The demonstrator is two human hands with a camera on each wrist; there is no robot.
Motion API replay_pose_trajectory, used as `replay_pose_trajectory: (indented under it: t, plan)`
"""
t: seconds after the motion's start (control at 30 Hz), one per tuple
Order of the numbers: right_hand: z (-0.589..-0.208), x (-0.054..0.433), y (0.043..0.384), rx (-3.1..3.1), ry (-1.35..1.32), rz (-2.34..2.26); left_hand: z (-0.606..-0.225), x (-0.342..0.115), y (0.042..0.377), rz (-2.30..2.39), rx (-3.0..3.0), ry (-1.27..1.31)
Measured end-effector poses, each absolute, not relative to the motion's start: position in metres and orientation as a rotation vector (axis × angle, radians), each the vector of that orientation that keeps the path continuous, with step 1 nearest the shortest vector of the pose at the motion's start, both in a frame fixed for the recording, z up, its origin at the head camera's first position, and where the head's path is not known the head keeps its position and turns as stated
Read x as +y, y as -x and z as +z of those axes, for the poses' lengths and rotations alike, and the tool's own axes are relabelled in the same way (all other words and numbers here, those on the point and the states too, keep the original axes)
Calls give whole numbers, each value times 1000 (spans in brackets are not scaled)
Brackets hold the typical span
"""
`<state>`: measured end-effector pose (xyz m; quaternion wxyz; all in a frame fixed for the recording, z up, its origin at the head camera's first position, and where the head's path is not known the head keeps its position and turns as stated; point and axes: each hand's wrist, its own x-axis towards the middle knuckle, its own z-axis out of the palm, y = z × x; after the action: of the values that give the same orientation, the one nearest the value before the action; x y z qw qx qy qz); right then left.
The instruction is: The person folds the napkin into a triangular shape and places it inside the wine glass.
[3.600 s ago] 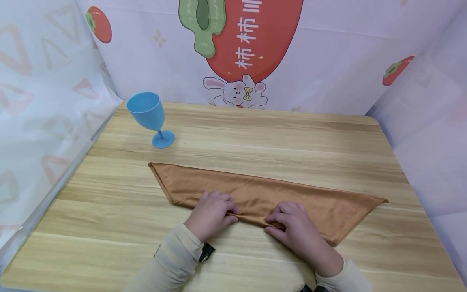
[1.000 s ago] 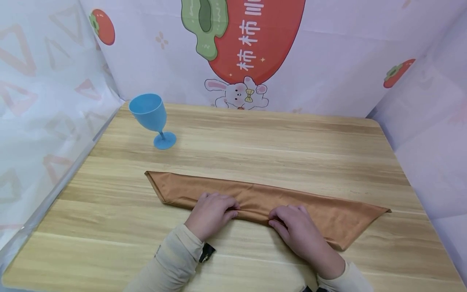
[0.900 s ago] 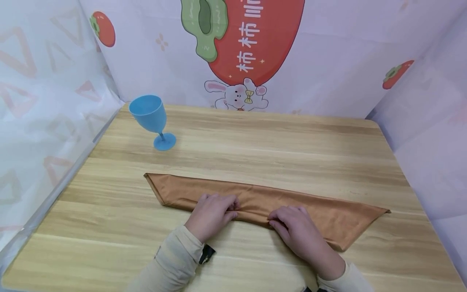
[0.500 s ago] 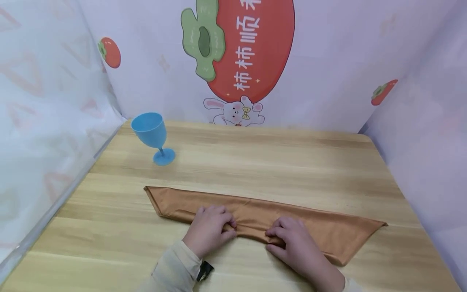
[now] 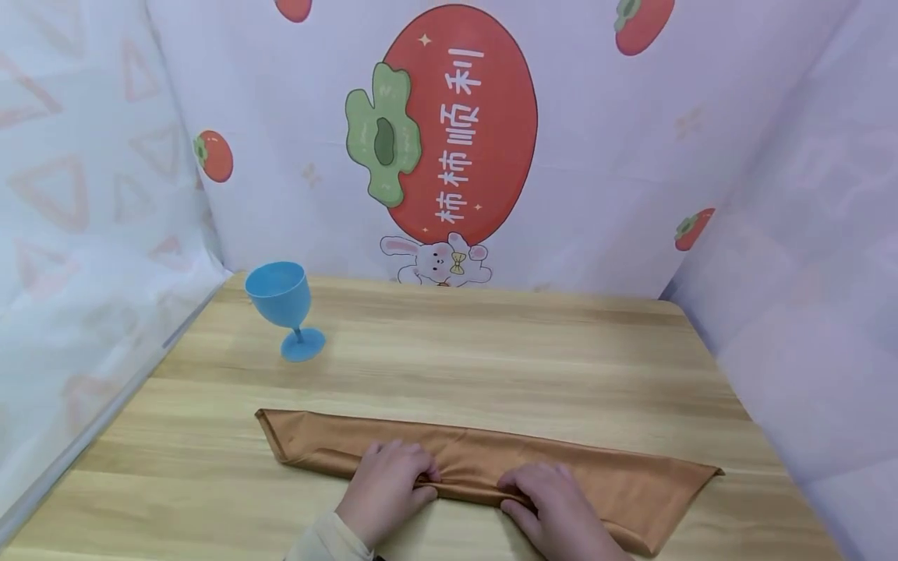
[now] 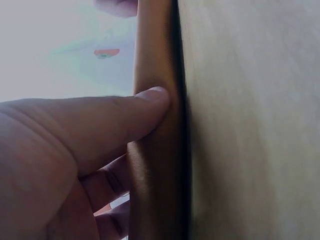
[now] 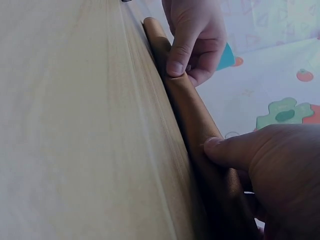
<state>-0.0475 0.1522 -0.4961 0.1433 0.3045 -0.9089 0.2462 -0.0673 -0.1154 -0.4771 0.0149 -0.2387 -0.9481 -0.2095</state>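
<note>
A brown satin cloth [image 5: 519, 452] lies across the near part of the table as a long band with slanted ends. Its near edge is turned into a roll, which shows as a rounded tube in the right wrist view. My left hand [image 5: 386, 487] pinches this roll left of the middle, thumb [image 6: 145, 107] on the near side and fingers over the top. A short way to the right, my right hand [image 5: 557, 510] grips the same roll, its thumb [image 7: 220, 150] pressed against the near side. Part of the roll is hidden under the fingers.
A blue plastic goblet [image 5: 281, 300] stands upright at the back left of the wooden table [image 5: 491, 362], beyond the cloth's left end. Printed white sheets [image 5: 603, 156] hang behind the table and on both sides.
The head view has tilted up, so table, goblet and cloth sit lower. Since the oldest frame the cloth band has become narrower, its near edge rolled further. Both hands keep hold of it.
</note>
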Motion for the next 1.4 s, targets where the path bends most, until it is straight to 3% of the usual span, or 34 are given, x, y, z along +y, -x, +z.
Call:
replay_pose_trajectory:
  t: [1.4]
  plan:
    - [-488,157,47,-2752,-843,793,-476,-111,67,-625,-2986,716]
